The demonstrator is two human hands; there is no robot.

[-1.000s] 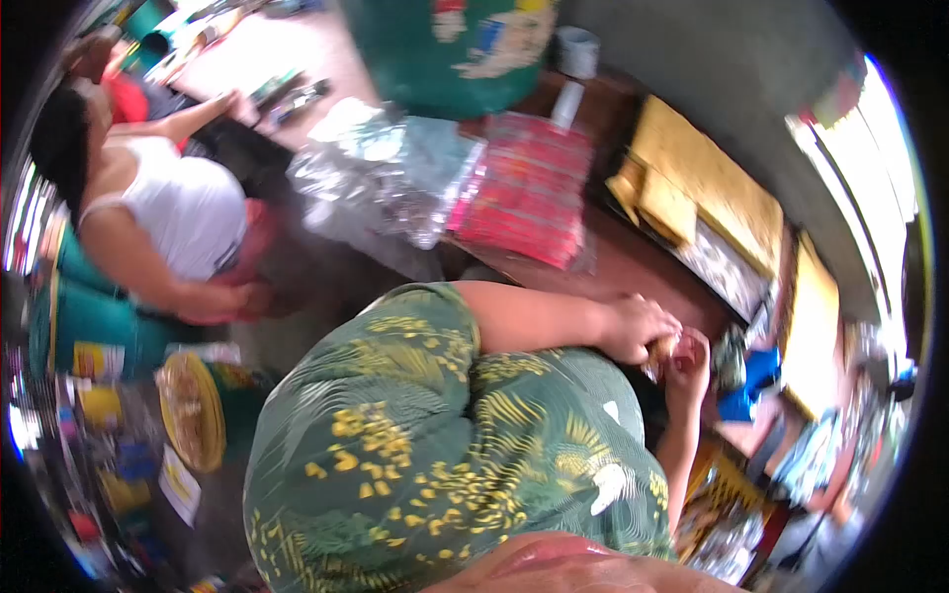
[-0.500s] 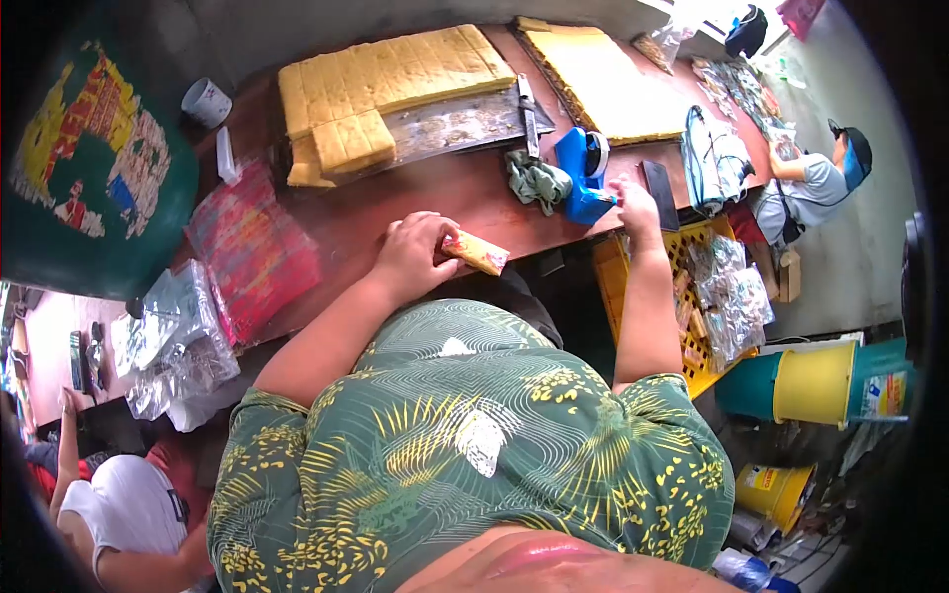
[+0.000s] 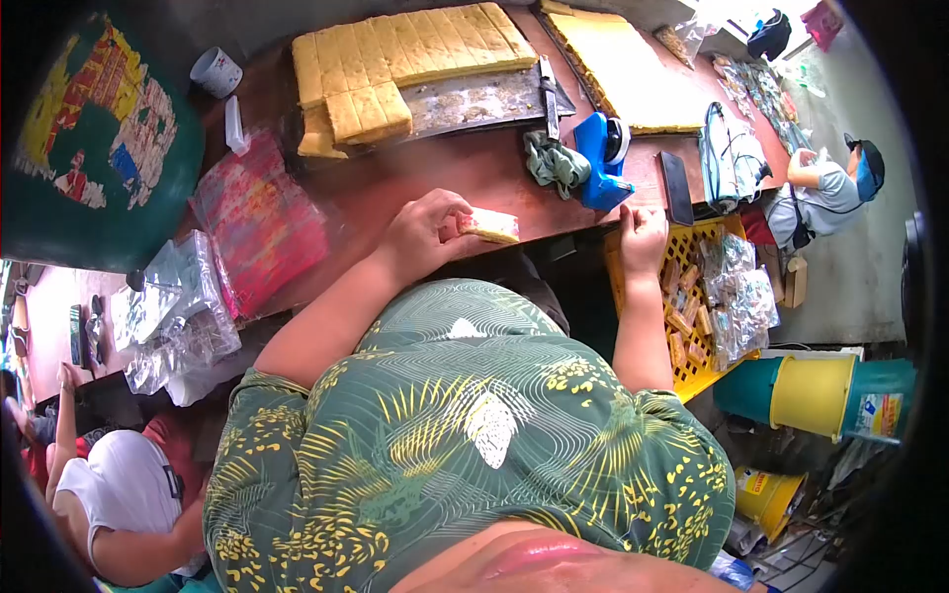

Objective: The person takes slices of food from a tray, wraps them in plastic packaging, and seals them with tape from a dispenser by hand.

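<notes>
My left hand is closed around one end of a wrapped slice of cake, whose packaging shows red print, at the table's front edge. My right hand is raised just in front of the blue tape dispenser, apart from it, with thumb and fingers pinched together. Whatever sits in that pinch is too small to make out. A dark phone lies just beyond my right hand. A crumpled green cloth and a knife lie to the left of the dispenser.
A large sheet of yellow cake sits on a tray, with another cake slab alongside. Red-printed wrappers lie at left. The yellow crate at right holds wrapped slices. Two other people are nearby.
My right hand has drawn back from the tape dispenser toward me, with its fingers now pinched. The cake slice in my left hand has tilted slightly. The whole view has shifted a little.
</notes>
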